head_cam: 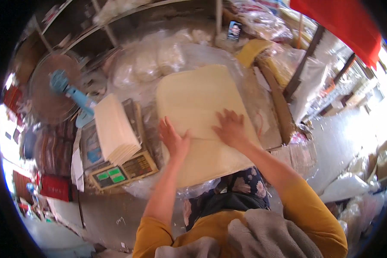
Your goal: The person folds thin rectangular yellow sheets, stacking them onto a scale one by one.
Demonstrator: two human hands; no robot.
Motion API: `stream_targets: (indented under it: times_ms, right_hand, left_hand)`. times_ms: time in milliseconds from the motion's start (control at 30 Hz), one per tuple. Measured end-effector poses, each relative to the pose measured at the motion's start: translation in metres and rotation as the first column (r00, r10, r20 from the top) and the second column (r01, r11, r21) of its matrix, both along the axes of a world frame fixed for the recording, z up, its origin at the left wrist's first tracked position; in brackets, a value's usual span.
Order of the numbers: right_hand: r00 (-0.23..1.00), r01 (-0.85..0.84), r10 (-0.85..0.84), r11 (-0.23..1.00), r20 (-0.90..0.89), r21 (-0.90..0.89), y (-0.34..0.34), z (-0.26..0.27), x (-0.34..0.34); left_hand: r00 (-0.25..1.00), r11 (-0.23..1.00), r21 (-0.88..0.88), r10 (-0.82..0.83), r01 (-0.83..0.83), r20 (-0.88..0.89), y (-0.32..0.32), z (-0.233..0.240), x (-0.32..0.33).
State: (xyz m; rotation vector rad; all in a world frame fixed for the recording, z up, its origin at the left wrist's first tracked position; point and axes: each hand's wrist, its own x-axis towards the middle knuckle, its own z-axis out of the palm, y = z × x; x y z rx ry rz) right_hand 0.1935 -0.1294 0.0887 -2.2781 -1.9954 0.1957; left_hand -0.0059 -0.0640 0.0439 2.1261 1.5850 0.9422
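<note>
A large pale-yellow sheet or stack of sheets [200, 93] with rounded corners lies flat before me, and a crease or edge crosses it near my hands. My left hand [174, 137] rests at its left side with fingers apart. On its right half my right hand [230, 127] lies palm down, fingers spread and slightly blurred. Neither hand grips anything that I can see. To the left, a folded stack of pale sheets [116, 129] sits on a digital scale [124, 171] with green displays. Clear plastic shows beneath the large sheet.
Plastic-wrapped pale bundles [148, 63] lie behind the sheet. A blue handheld fan [72, 92] stands at the left, near a round brown tray or lid [48, 100]. A cardboard box edge [279, 113] borders the right side, and a phone [234, 30] is propped at the back.
</note>
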Motion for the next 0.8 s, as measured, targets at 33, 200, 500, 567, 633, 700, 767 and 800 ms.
stream_targets:
  times_ms: [33,200,500,567,633,700,767,800]
  right_hand:
    - [0.999,0.051,-0.051,0.999,0.002,0.01,-0.011,-0.009,-0.012]
    - [0.948,-0.184,0.194,0.981,-0.254,0.06,-0.062,-0.018,-0.049]
    - [0.93,-0.287,0.339,0.911,-0.141,0.298,-0.068,-0.032,-0.036]
    - [0.928,-0.291,0.345,0.907,-0.141,0.306,-0.068,-0.032,-0.037]
    - [0.928,-0.289,0.346,0.904,-0.141,0.314,-0.067,-0.032,-0.037]
    - [0.926,-0.293,0.35,0.902,-0.139,0.318,-0.067,-0.033,-0.035]
    - [0.933,-0.283,0.335,0.91,-0.134,0.303,-0.067,-0.033,-0.033]
    - [0.934,-0.284,0.333,0.913,-0.131,0.294,-0.067,-0.032,-0.034]
  left_hand:
    - [0.936,0.992,0.057,0.09,-0.116,0.34,-0.013,-0.003,0.001]
    - [0.715,0.788,-0.526,0.163,0.32,0.68,-0.055,0.023,-0.027]
    - [0.574,0.997,-0.03,-0.013,0.065,0.819,0.012,0.17,-0.193]
    - [0.528,0.979,-0.138,0.039,0.148,0.849,0.025,0.164,-0.224]
    - [0.531,0.978,-0.192,0.118,0.086,0.839,0.034,0.138,-0.239]
    - [0.527,0.968,-0.248,0.194,0.034,0.828,0.036,0.127,-0.238]
    - [0.535,0.964,-0.267,0.223,0.005,0.815,0.033,0.134,-0.228]
    - [0.535,0.964,-0.266,0.22,0.009,0.816,0.034,0.138,-0.229]
